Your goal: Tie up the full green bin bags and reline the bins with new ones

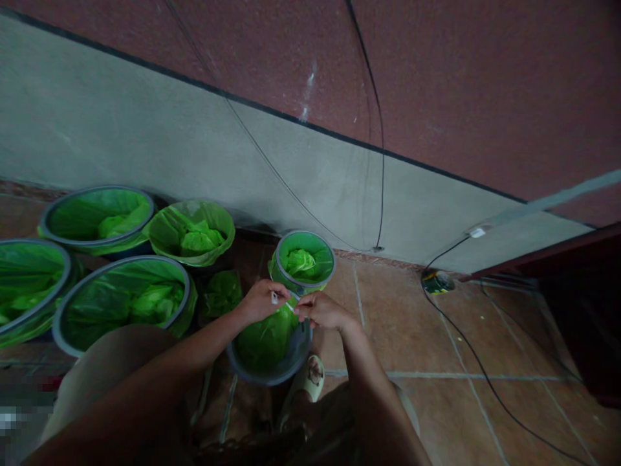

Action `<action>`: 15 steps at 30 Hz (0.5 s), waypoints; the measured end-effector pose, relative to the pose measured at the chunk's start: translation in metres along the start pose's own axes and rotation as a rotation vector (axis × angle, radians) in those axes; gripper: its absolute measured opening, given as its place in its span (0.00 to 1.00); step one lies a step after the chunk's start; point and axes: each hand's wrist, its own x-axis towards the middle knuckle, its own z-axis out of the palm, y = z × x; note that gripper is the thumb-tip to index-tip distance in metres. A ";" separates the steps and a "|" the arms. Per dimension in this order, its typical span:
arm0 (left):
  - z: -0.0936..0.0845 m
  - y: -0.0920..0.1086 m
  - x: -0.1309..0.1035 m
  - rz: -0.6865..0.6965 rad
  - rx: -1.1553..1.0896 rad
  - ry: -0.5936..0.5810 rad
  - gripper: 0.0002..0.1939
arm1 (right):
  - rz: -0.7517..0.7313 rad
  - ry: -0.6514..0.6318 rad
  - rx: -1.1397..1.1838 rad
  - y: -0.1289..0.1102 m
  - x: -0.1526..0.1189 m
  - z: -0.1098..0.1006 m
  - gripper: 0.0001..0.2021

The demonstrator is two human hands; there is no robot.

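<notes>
Above a grey bin (269, 375) between the person's feet, my left hand (264, 300) and my right hand (324, 310) come close together. A thin white strip (290, 307) runs between their fingertips, and both hands pinch it. A small white piece also shows at my left hand's fingers. Green plastic bag material (264, 340) lies inside the bin under the hands. Just behind stands a smaller bin (334, 262) lined with a green bag, with a bunched green bag inside.
Several green-lined bins (121, 260) stand at the left along the wall (194, 142). A black cable (478, 359) crosses the tiled floor (402, 317) on the right. A small dark and yellow object (437, 282) sits by the wall, near dark furniture (572, 317).
</notes>
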 end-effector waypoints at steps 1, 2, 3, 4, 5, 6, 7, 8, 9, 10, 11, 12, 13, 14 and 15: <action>-0.002 0.004 -0.001 0.065 0.079 -0.009 0.07 | -0.024 0.058 0.002 0.001 0.002 0.000 0.11; -0.004 0.008 -0.002 0.130 0.147 -0.012 0.07 | -0.060 0.136 0.014 0.001 0.005 0.000 0.11; -0.006 0.012 -0.004 0.192 0.199 -0.013 0.08 | -0.108 0.218 0.035 0.000 0.008 0.001 0.11; -0.007 0.016 -0.005 0.252 0.232 -0.016 0.08 | -0.165 0.282 0.062 -0.002 0.011 0.003 0.10; -0.008 0.019 -0.006 0.302 0.242 -0.018 0.09 | -0.226 0.316 0.093 -0.005 0.014 0.005 0.10; -0.009 0.021 -0.006 0.340 0.231 -0.016 0.10 | -0.282 0.319 0.128 -0.007 0.016 0.007 0.11; -0.010 0.023 -0.007 0.369 0.213 -0.012 0.10 | -0.324 0.294 0.164 -0.011 0.017 0.010 0.11; -0.010 0.025 -0.007 0.389 0.197 0.001 0.10 | -0.348 0.257 0.195 -0.014 0.018 0.012 0.12; -0.009 0.025 -0.007 0.403 0.191 0.023 0.09 | -0.349 0.222 0.221 -0.017 0.017 0.014 0.12; -0.009 0.025 -0.007 0.415 0.195 0.054 0.09 | -0.333 0.195 0.240 -0.019 0.016 0.016 0.12; -0.008 0.024 -0.007 0.432 0.208 0.089 0.09 | -0.309 0.178 0.255 -0.022 0.015 0.018 0.13; -0.007 0.022 -0.007 0.454 0.227 0.125 0.09 | -0.287 0.167 0.266 -0.024 0.013 0.018 0.13; -0.006 0.020 -0.007 0.474 0.244 0.162 0.09 | -0.268 0.163 0.277 -0.026 0.011 0.019 0.14; -0.005 0.017 -0.006 0.487 0.255 0.200 0.09 | -0.255 0.166 0.290 -0.027 0.010 0.019 0.14; -0.003 0.015 -0.006 0.490 0.262 0.232 0.10 | -0.246 0.172 0.306 -0.029 0.009 0.019 0.14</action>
